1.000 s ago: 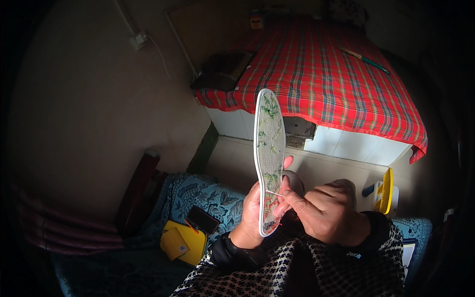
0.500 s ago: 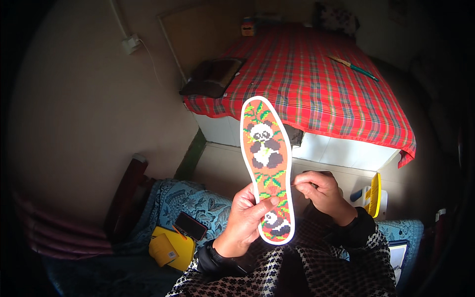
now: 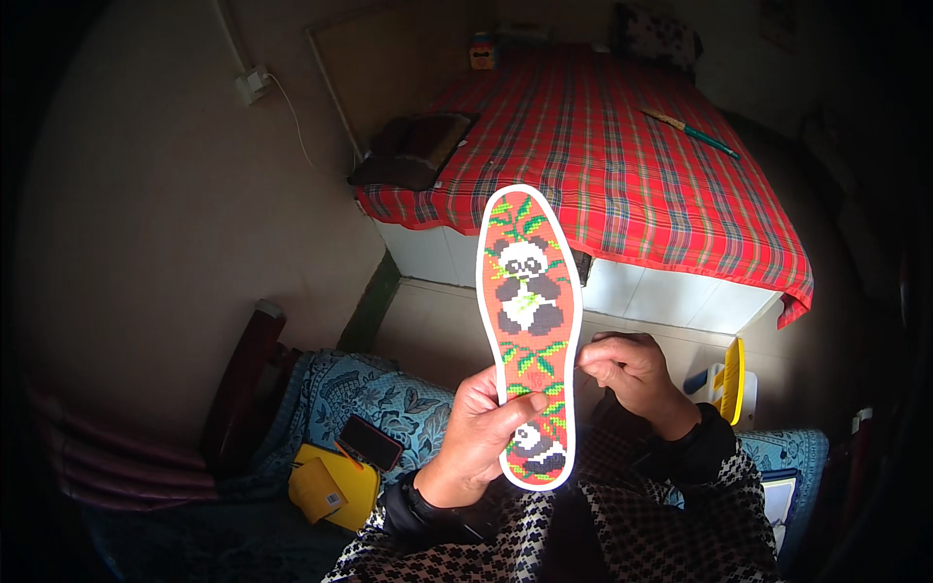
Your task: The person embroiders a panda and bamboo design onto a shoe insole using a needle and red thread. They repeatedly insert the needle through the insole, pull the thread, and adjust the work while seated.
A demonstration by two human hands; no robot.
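An embroidered insole (image 3: pixel 530 335), white-edged and red with two pandas and green leaves, stands nearly upright before me. My left hand (image 3: pixel 478 429) grips its lower half, with the thumb across the patterned face and the fingers behind, out of sight. Close to the insole's right edge, my right hand (image 3: pixel 634 382) has its thumb and forefinger pinched together. Whatever lies between those fingertips is too small to name; the other fingers are curled in.
A red plaid cloth (image 3: pixel 671 194) covers a large raised surface ahead, with a green-handled brush (image 3: pixel 709 142) on it. To my left, a phone (image 3: pixel 369 442) and yellow packets (image 3: pixel 319 491) lie on blue patterned fabric (image 3: pixel 340 389). A yellow plastic item (image 3: pixel 734 384) stands at right.
The insole has turned slightly more upright, its top shifting a little right. My right hand stays pinched beside its edge, and the left hand keeps its grip.
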